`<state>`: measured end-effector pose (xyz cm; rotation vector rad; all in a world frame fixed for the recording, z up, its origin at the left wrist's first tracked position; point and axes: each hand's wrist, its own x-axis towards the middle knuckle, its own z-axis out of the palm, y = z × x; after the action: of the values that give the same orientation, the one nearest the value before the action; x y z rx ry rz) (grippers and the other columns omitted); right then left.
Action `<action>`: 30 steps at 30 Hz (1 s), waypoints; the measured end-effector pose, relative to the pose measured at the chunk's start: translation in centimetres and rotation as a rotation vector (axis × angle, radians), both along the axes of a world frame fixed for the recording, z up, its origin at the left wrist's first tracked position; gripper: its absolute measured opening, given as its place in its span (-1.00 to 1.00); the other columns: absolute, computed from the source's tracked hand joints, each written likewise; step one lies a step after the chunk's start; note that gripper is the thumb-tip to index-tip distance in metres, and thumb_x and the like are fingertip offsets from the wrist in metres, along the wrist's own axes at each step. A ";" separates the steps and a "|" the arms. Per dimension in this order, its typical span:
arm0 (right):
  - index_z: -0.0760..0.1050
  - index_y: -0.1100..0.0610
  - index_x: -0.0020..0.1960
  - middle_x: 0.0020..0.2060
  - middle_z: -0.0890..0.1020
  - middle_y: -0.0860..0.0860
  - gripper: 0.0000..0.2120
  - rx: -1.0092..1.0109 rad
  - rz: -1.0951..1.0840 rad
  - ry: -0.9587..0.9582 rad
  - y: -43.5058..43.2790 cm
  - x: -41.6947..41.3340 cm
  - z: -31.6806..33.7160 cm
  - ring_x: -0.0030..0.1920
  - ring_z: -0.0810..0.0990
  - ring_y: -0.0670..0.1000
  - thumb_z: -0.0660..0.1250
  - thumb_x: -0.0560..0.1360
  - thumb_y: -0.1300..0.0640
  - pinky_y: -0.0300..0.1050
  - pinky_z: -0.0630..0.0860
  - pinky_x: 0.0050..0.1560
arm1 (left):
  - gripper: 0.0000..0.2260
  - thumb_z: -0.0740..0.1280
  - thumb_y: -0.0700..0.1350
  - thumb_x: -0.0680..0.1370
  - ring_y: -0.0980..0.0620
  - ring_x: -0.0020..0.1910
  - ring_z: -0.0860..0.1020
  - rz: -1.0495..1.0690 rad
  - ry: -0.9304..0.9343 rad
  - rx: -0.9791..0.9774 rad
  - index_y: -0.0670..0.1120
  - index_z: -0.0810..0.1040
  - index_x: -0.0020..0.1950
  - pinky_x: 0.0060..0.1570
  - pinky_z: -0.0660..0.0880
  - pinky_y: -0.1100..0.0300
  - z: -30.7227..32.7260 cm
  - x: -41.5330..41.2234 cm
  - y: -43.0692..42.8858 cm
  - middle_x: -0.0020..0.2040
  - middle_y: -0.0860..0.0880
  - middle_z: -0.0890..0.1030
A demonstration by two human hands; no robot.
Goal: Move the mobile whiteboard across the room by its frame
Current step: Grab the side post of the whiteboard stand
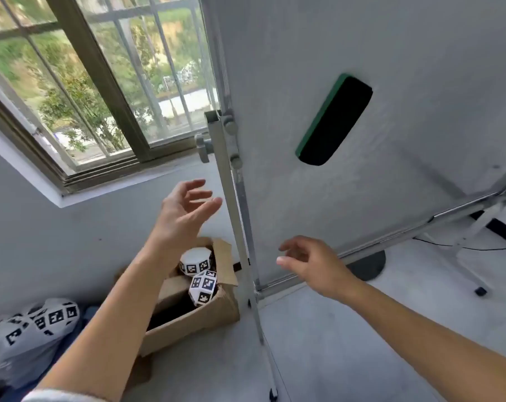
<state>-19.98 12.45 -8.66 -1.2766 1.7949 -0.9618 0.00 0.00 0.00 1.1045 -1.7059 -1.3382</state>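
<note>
The mobile whiteboard [376, 68] stands beside the window [95, 82], its upright frame post [231, 204] as the landmark. Both hands are empty and reaching: the left hand [185, 213] just left of the post, fingers [208, 203] spread; the right hand [312, 265] just right, fingers loosely curled. The grasp seems not yet made; next, both must close on the frame, clear of the cardboard box [194, 317] behind the post.

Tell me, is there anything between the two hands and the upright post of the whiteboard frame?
No. The left hand and right hand are open on either side of the frame post, with only air between. The cardboard box sits lower, on the floor beside the post.
</note>
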 end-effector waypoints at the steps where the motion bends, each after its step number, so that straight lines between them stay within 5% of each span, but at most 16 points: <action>1: 0.54 0.03 0.10 -0.07 0.64 -0.02 -0.74 -0.002 0.004 0.039 -1.3 0.7 0.1 -0.05 0.62 0.00 0.40 0.45 -0.02 -0.03 0.58 0.04 | -0.33 0.44 0.05 0.29 -0.04 0.18 0.57 -0.025 -0.008 -0.008 -0.03 0.37 0.37 0.15 0.52 0.11 0.8 -0.3 -0.9 0.22 -0.09 0.56; 6: 0.41 0.03 0.25 0.08 0.59 -0.04 -0.50 -0.009 -0.097 0.178 -7.2 4.7 1.6 0.05 0.59 -0.02 0.40 0.40 -0.16 -0.05 0.57 0.11 | -0.45 0.53 -0.17 0.26 0.04 0.04 0.64 -0.266 -0.010 0.037 0.01 0.43 0.19 0.17 0.51 0.09 2.7 -1.9 -5.4 0.04 -0.03 0.64; 11: 0.43 0.04 0.15 0.00 0.63 -0.02 -0.53 0.033 -0.195 0.279 -9.9 7.1 0.3 -0.02 0.61 0.04 0.36 0.40 -0.23 0.03 0.57 0.05 | -0.72 0.50 -0.32 0.38 -0.11 0.05 0.62 -0.374 -0.057 -0.007 -0.22 0.60 0.07 0.31 0.48 -0.13 1.4 -3.1 -8.0 0.04 -0.23 0.66; 15: 0.48 0.04 0.07 -0.06 0.68 -0.02 -0.66 0.009 -0.330 0.252 -9.4 7.6 -0.6 -0.04 0.64 0.07 0.34 0.44 -0.17 0.03 0.57 0.02 | -0.83 0.47 -0.32 0.42 -0.06 -0.04 0.60 -0.393 -0.075 -0.049 -0.07 0.62 -0.09 0.25 0.49 -0.11 0.8 -3.8 -7.4 -0.09 -0.12 0.64; 24: 0.48 0.08 0.00 -0.14 0.68 -0.04 -0.73 -0.043 -0.419 0.301 -3.1 6.7 -1.8 -0.14 0.65 0.04 0.28 0.50 -0.11 0.02 0.57 -0.06 | -0.74 0.48 -0.31 0.40 0.26 -0.30 0.58 -0.579 -0.044 -0.120 0.08 0.61 -0.19 -0.16 0.53 0.33 0.5 -5.8 -2.2 -0.33 0.18 0.64; 30: 0.47 0.08 -0.02 -0.17 0.68 -0.06 -0.79 -0.038 -0.530 0.296 4.6 4.4 -1.6 -0.14 0.65 0.00 0.28 0.51 -0.06 -0.04 0.56 -0.06 | -0.86 0.51 -0.13 0.35 0.08 -0.22 0.56 -0.674 -0.072 -0.222 -0.04 0.64 -0.12 -0.10 0.55 0.00 -0.1 -9.7 4.0 -0.22 -0.10 0.64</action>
<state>-15.55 17.01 -10.30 -1.0191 2.4310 -1.1322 -9.67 3.99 -0.11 0.4590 -2.3336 -1.4465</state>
